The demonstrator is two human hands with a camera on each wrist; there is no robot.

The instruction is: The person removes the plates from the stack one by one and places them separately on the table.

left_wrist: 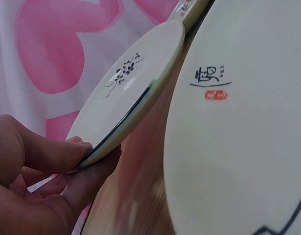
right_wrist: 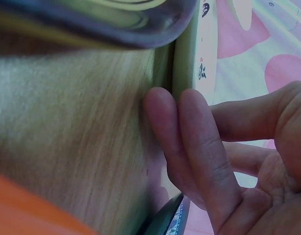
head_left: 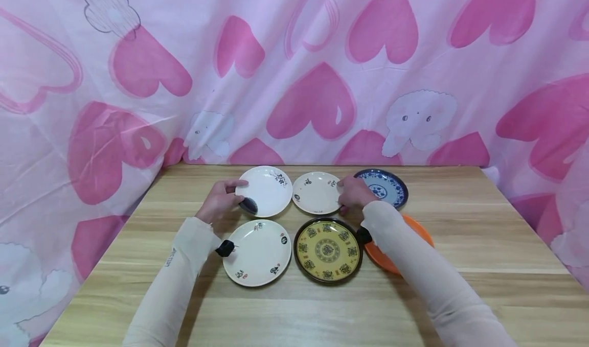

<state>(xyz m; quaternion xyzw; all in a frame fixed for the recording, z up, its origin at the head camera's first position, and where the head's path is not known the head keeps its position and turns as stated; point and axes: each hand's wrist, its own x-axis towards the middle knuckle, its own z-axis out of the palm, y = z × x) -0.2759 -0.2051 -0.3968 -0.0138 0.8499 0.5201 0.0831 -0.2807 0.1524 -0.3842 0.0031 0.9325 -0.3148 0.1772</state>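
Observation:
My left hand (head_left: 222, 200) pinches the left rim of a white plate (head_left: 269, 191) with a black floral sprig and a dark patch. In the left wrist view its thumb lies on top of that white plate (left_wrist: 126, 93) and fingers curl beneath the edge. At the right rim of a cream plate (head_left: 315, 192) with small black and red marks is my right hand (head_left: 355, 192). The right wrist view shows its fingers (right_wrist: 201, 142) around this cream plate's edge (right_wrist: 187, 63), some low by the table. Both plates stand side by side in the back row.
A larger cream plate (head_left: 257, 255) and a yellow plate with a dark rim (head_left: 327, 251) form the front row. Beyond my right hand is a blue patterned plate (head_left: 388, 186); my right sleeve partly covers an orange plate (head_left: 416, 229). The wooden table (head_left: 294, 311) ends at a heart-patterned curtain (head_left: 294, 55).

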